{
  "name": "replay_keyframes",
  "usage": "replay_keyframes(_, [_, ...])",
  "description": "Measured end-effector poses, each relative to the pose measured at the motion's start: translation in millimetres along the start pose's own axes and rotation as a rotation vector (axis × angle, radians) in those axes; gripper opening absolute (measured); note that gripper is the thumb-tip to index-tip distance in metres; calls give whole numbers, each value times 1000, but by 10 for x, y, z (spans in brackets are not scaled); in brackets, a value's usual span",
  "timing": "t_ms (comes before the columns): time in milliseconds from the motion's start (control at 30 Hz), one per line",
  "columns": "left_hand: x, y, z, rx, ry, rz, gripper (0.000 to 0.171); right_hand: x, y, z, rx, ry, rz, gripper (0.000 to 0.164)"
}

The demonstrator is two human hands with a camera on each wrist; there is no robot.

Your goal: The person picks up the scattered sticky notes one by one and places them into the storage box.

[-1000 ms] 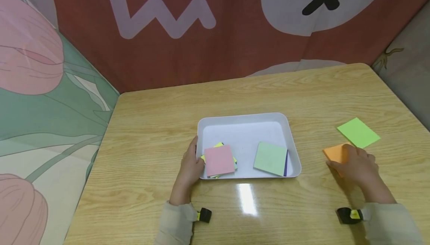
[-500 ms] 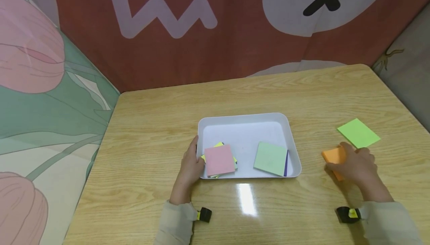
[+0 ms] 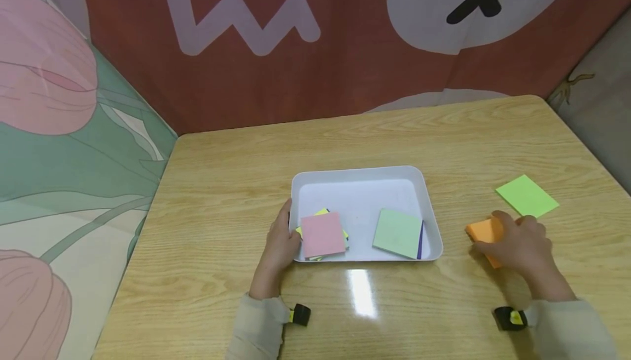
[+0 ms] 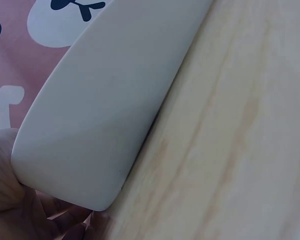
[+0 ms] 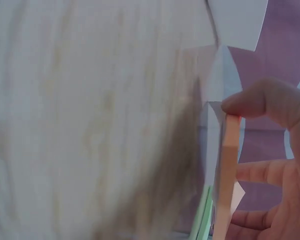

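Observation:
My left hand (image 3: 282, 244) grips the left wall of a white tray (image 3: 357, 176); in the left wrist view its fingers (image 4: 65, 220) lie against the tray's corner. Inside the tray, a pink sticky note pad (image 3: 322, 235) tops a small pile at the left, with yellow edges showing below. At the right lies a pale green sticky note pad (image 3: 397, 233) over a purple one (image 3: 420, 239). Right of the tray, my right hand (image 3: 525, 247) holds an orange sticky note pad (image 3: 485, 231) between thumb and fingers. The right wrist view shows the orange pad edge-on.
A lime green sticky note pad (image 3: 527, 195) lies on the wooden table (image 3: 222, 212) just beyond my right hand. Patterned cloth (image 3: 345, 75) hangs behind the table and along its sides.
The orange pad has shifted slightly left, together with my right hand. My left hand and the tray have stayed in place.

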State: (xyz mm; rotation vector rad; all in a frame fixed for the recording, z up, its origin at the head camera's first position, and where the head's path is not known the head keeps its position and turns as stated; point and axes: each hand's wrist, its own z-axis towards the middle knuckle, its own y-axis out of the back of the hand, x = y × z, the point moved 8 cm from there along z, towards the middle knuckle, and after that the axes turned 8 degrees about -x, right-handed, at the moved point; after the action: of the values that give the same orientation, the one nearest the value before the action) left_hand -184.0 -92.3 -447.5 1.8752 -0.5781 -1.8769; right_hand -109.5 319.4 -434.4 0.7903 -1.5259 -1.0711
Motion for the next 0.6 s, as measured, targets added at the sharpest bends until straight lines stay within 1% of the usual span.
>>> replay_keyframes(133, [-12, 1, -5, 0, -8, 1, 70, 81, 18, -17, 3, 21, 9, 82])
replay_keyframes(300, [2, -3, -14, 5, 11, 11, 69, 229, 82, -32, -44, 65, 27, 76])
replay_keyframes(433, [1, 5, -16, 1, 9, 21, 68, 342, 117, -36, -69, 103, 47, 72])
replay_keyframes(600, [-12, 10, -17, 3, 5, 7, 69, 455, 127, -34, -94, 140, 60, 68])
